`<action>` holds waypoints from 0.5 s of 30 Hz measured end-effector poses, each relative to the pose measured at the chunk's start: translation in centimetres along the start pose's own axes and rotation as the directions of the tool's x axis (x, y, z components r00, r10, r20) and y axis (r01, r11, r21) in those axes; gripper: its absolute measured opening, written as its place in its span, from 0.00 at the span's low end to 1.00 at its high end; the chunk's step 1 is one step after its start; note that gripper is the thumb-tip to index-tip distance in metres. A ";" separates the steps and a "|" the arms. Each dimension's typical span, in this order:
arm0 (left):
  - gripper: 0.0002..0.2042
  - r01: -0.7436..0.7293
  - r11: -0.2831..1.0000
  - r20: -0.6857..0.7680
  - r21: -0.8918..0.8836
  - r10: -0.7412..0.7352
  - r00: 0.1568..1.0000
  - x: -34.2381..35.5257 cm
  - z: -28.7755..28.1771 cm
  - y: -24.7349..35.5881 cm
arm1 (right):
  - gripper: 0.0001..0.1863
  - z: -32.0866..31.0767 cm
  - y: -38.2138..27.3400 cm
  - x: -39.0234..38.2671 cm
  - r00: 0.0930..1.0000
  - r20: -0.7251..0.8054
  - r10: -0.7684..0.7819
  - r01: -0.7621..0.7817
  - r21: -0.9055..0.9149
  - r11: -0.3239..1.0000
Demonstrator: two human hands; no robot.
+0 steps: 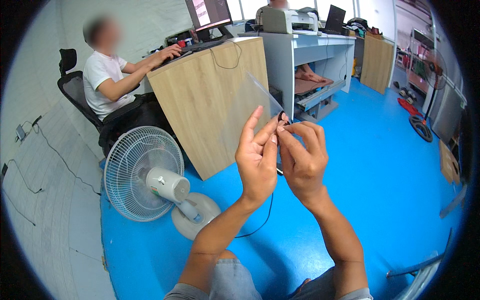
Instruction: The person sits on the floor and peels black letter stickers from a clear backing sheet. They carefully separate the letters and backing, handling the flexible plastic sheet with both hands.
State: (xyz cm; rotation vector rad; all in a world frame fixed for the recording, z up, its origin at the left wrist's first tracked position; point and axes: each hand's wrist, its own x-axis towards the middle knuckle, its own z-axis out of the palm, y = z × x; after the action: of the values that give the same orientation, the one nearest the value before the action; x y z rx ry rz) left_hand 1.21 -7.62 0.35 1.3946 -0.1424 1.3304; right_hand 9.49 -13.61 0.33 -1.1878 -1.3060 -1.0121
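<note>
Both of my hands are raised in front of me, meeting at their fingertips. A thin, see-through plastic sheet or bag rises behind the fingers of my left hand. That hand has one finger pointing up, while its thumb and another finger close in at the sheet's lower right corner. A small black looped piece shows at the fingertips, its kind too small to make out. My right hand pinches at this same spot, with thumb and forefinger together on the black piece. The fingers partly hide what they grip.
A grey floor fan stands at left, near a wooden-sided desk where a person sits typing. Behind are a pale blue desk with a printer and a second person's bare feet. A dark cable crosses the blue floor.
</note>
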 end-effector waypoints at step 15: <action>0.28 -0.023 0.988 0.197 0.152 -0.007 0.980 -0.5 -0.3 -0.9 | 0.08 -1.7 1.6 0.8 0.980 0.074 0.183 -0.188 0.071 0.980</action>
State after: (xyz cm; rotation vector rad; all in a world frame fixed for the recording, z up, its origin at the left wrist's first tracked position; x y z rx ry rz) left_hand 1.49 -7.42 -0.62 1.6579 -0.1809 1.2283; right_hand 11.32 -14.93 1.20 -1.2682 -1.2493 -0.7858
